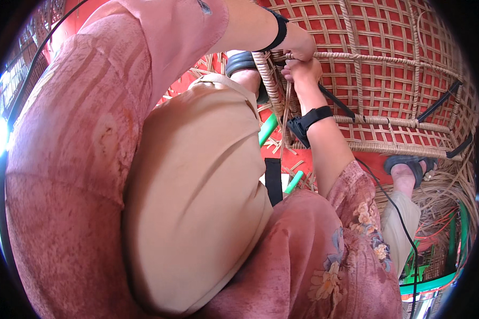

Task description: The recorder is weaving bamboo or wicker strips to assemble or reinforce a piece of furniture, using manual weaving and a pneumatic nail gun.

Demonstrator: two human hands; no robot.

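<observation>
A large woven rattan frame (386, 53) with an open lattice and wrapped bars fills the upper right. Both of my hands meet at its left corner, where a wrapped bar joins the edge. My left hand (299, 43), with a black band at the wrist, is closed against the bar from above; what its fingers grip is hidden. Just below it, my right hand (305, 71) has its fingers closed in a pinch. A thin rattan strand (288, 103) hangs down from these fingers beside the wrapped edge.
Rattan offcuts (274, 142) lie on the red floor (298, 157). Green tubes (268, 129) stand below the frame. At right, a sandalled foot (410, 169) rests near a pile of loose rattan strands (442, 191). A black cable (391, 202) runs down beside my right arm.
</observation>
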